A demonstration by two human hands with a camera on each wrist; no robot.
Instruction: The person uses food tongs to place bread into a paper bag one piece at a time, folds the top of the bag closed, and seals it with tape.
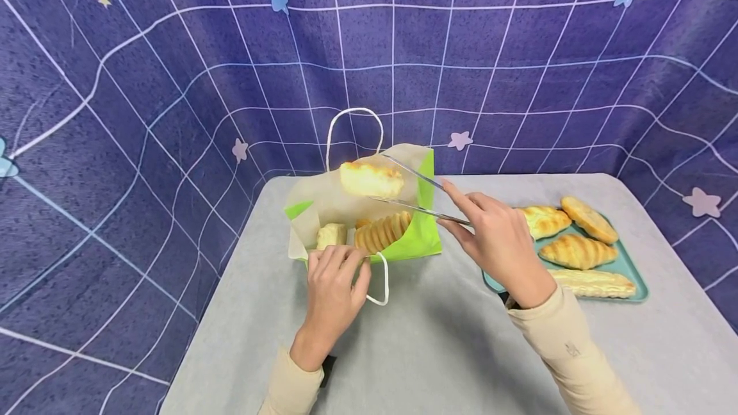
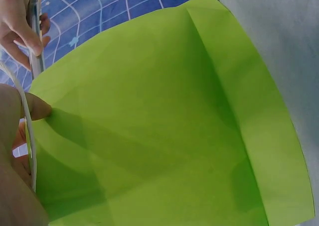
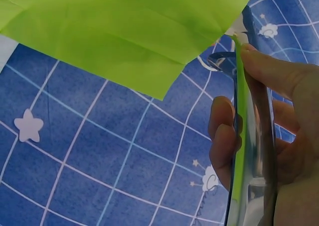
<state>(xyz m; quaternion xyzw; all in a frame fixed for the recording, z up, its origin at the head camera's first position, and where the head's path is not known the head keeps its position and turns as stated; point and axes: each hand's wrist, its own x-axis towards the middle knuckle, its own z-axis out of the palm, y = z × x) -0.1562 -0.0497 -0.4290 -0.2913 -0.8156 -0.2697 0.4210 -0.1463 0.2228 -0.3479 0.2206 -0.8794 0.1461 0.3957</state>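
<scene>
My right hand (image 1: 498, 242) grips metal tongs (image 1: 423, 211), also seen as bright metal tongs (image 3: 256, 176) in the right wrist view. Between the tongs' tips is a pale golden piece of bread (image 1: 370, 180), over the mouth of a green paper bag (image 1: 425, 232) with a pale inside. Fingers of my left hand (image 1: 334, 284) pinch the bag's near rim, thumb on the outer green side (image 2: 139, 111) in the left wrist view. Inside the bag lie a ridged brown bread (image 1: 383, 234) and a pale bread roll (image 1: 332, 234).
A teal tray (image 1: 637, 287) on the right of the grey table (image 1: 438, 351) bears several breads, among them a ridged bread (image 1: 578, 252) and a long loaf (image 1: 596, 283). White cord handles (image 1: 356, 109) rise from the bag. A blue patterned curtain (image 1: 490, 37) stands behind.
</scene>
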